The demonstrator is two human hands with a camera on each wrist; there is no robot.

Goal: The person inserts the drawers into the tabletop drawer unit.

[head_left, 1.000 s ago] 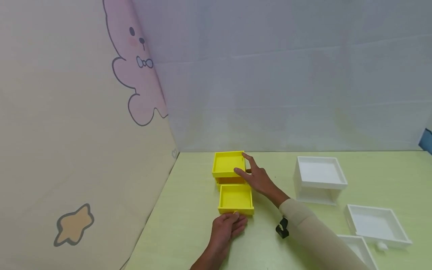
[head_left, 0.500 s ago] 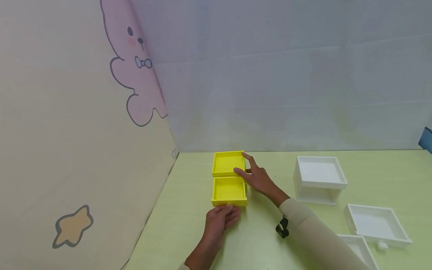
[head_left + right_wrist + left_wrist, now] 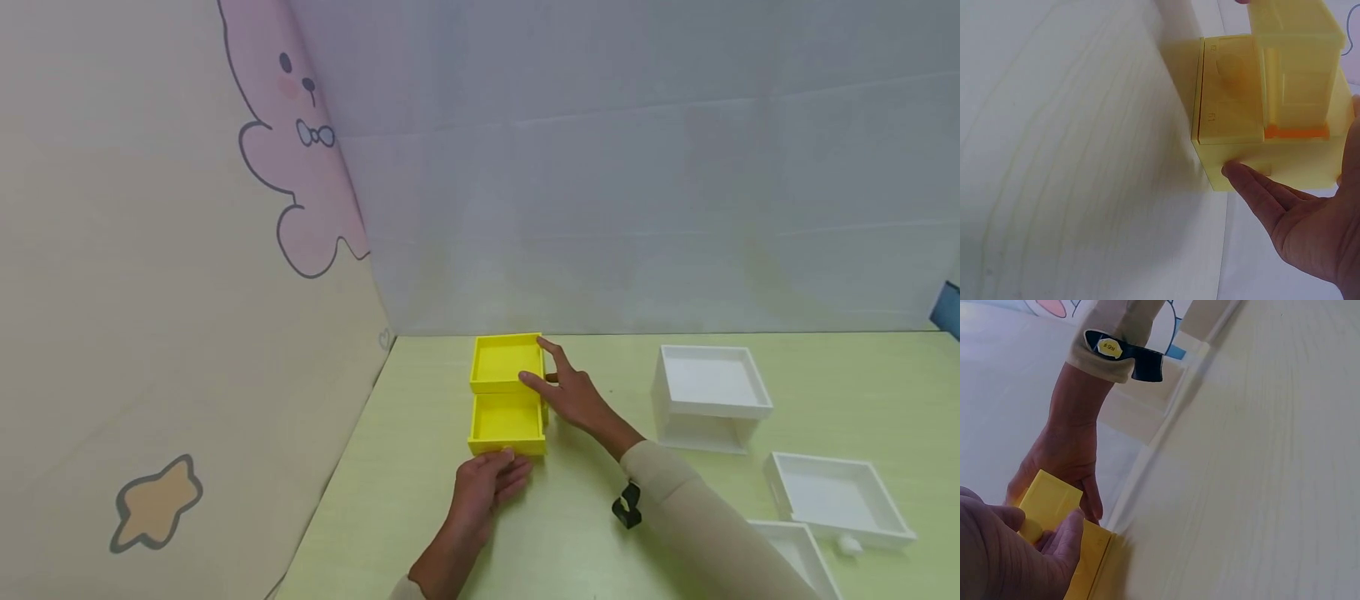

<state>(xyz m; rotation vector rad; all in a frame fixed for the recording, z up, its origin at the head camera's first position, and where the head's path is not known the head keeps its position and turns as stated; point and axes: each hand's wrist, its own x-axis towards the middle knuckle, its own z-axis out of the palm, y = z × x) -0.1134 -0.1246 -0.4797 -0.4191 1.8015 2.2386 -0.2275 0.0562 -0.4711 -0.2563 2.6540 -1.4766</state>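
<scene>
A small yellow drawer cabinet (image 3: 507, 364) stands near the back of the table. Its upper drawer (image 3: 507, 417) sticks out at the front, bare inside. My left hand (image 3: 480, 492) is at the drawer's front, pinching its round knob (image 3: 1032, 531) between thumb and fingers. On the cabinet's right side my right hand (image 3: 576, 398) holds it, thumb and one finger over the top rim. Other fingers (image 3: 1254, 190) lie against the side wall. Below, the lower drawer (image 3: 1232, 87) sits closed in the right wrist view.
To the right stands a white cabinet (image 3: 712, 379) with an open front. Before it lie a white drawer (image 3: 840, 496) with a round knob and another white drawer (image 3: 795, 550), partly behind my right sleeve. Fabric walls border the table (image 3: 375, 500) at the left and back.
My left hand has pushed the yellow drawer inward, away from me and slightly left, up to the cabinet; over the last half second it barely moved. My right hand has stayed put.
</scene>
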